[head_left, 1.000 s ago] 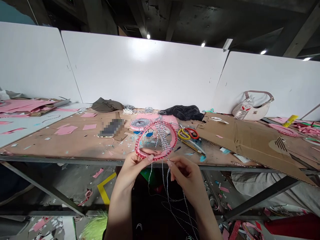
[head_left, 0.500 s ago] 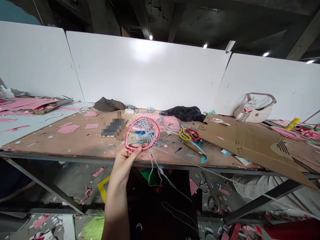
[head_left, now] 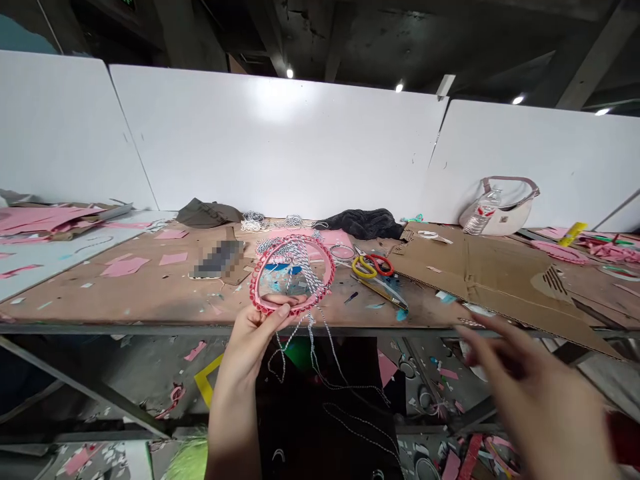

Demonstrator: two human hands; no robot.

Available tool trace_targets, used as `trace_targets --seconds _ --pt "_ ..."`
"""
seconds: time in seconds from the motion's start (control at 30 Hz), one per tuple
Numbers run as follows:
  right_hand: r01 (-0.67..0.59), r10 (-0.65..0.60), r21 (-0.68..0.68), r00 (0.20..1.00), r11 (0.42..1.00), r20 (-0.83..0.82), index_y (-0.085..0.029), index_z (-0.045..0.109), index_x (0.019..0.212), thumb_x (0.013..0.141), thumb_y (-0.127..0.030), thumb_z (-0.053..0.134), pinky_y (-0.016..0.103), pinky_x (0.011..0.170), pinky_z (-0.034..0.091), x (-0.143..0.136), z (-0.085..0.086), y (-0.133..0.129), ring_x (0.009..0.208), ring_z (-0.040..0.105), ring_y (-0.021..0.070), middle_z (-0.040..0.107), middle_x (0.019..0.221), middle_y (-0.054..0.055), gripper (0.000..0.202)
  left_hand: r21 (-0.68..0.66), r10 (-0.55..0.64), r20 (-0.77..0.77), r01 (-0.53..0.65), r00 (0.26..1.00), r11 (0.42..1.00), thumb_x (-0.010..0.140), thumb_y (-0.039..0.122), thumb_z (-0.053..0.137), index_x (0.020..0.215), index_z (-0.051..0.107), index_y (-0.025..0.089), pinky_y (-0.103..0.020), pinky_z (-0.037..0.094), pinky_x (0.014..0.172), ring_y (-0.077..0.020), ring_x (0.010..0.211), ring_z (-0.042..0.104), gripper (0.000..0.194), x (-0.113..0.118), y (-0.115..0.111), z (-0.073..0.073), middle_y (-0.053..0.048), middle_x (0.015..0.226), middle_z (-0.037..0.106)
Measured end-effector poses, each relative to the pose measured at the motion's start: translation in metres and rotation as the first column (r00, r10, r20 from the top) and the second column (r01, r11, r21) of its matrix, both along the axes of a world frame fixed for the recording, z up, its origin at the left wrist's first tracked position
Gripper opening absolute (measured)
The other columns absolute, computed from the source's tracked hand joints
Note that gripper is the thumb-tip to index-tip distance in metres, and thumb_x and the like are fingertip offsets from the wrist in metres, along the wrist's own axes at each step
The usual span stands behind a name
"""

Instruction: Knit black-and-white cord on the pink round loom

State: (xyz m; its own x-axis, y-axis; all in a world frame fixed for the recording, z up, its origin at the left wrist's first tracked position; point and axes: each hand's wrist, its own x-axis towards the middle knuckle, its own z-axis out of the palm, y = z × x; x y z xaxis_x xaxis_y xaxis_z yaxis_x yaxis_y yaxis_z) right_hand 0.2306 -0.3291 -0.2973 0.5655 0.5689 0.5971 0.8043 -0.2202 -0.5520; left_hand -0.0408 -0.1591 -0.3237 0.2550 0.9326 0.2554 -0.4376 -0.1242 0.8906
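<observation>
A red-and-pink wrapped hoop [head_left: 255,275] is held up over the table's front edge, its lower rim pinched between the thumb and fingers of my left hand [head_left: 263,327]. Black-and-white cord [head_left: 306,263] runs across the hoop's right part, and loose ends hang below the rim. At the lower right, apart from the hoop, is my right hand [head_left: 535,380], blurred, its fingers spread and no object visible in it. Behind and to the right of the hoop lie scissors [head_left: 364,267] with yellow and red handles.
On the table [head_left: 135,293] are a pixelated phone [head_left: 217,260], pink paper pieces [head_left: 125,267], a dark cap [head_left: 207,213] and black cloth [head_left: 360,224]. Cardboard [head_left: 500,273] lies right, with a white bag [head_left: 515,217] and bottle [head_left: 485,212] behind. Scraps litter the floor.
My right hand has come into view at the lower right. The hoop has shifted slightly right and turned in my left hand, and the cord across it now slants toward the lower right.
</observation>
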Motion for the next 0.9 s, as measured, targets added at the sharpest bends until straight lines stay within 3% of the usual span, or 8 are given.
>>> trace_targets --seconds 0.03,0.1,0.2,0.3,0.47,0.9 --pt "-0.129 0.13 0.013 0.988 0.991 -0.078 -0.028 0.072 0.109 0.087 -0.055 0.062 0.024 0.046 0.042 -0.017 0.002 0.014 0.048 0.06 0.0171 0.069 0.066 0.002 0.036 -0.002 -0.008 0.001 0.008 1.0 1.0 0.072 0.03 0.083 0.074 0.077 0.016 -0.024 0.06 0.081 -0.0225 0.095 0.074 0.016 0.002 -0.002 0.001 -0.008 0.094 0.078" --pt "-0.443 0.443 0.049 0.872 0.895 -0.208 -0.027 0.073 0.106 0.091 -0.046 0.059 0.023 0.053 0.045 -0.053 0.005 0.04 0.052 0.061 0.0156 0.067 0.062 0.0 0.027 -0.008 -0.02 0.004 0.02 1.0 1.0 0.07 0.031 0.084 0.073 0.077 0.016 -0.025 0.061 0.08 -0.0235 0.093 0.074 0.017 0.006 -0.006 0.003 -0.009 0.092 0.078" --pt "-0.642 0.627 0.062 0.718 0.765 -0.302 -0.023 0.072 0.108 0.091 -0.031 0.059 0.02 0.053 0.042 -0.094 0.006 0.065 0.053 0.057 0.0127 0.064 0.061 -0.003 0.023 -0.014 -0.036 -0.008 0.036 0.999 0.999 0.069 0.031 0.085 0.073 0.077 0.015 -0.028 0.061 0.081 -0.0253 0.093 0.074 0.019 0.009 -0.009 0.006 -0.01 0.092 0.078" --pt "-0.663 0.653 0.091 0.69 0.743 -0.311 -0.02 0.071 0.101 0.091 -0.025 0.059 0.018 0.05 0.037 -0.107 0.008 0.07 0.05 0.052 0.0102 0.06 0.057 -0.004 0.017 -0.009 -0.061 -0.032 0.061 0.998 0.998 0.07 0.032 0.084 0.076 0.078 0.015 -0.029 0.061 0.083 -0.0265 0.096 0.074 0.019 0.011 -0.011 0.007 -0.012 0.095 0.078" --pt "-0.647 0.667 0.171 0.695 0.743 -0.268 -0.019 0.069 0.093 0.092 -0.021 0.058 0.015 0.052 0.037 -0.105 0.009 0.068 0.052 0.05 0.0079 0.058 0.059 -0.005 0.012 -0.004 -0.093 -0.022 0.093 0.995 0.996 0.071 0.031 0.084 0.083 0.08 0.016 -0.028 0.06 0.083 -0.0264 0.098 0.073 0.02 0.012 -0.012 0.006 -0.011 0.097 0.078" --pt "-0.64 0.654 0.146 0.709 0.754 -0.264 -0.017 0.067 0.086 0.091 -0.021 0.058 0.017 0.05 0.033 -0.107 0.004 0.073 0.05 0.047 0.0082 0.056 0.057 -0.006 0.011 -0.017 -0.117 -0.028 0.116 0.993 0.993 0.072 0.031 0.083 0.082 0.08 0.017 -0.025 0.06 0.081 -0.0247 0.097 0.074 0.017 0.013 -0.013 0.009 -0.01 0.097 0.079"
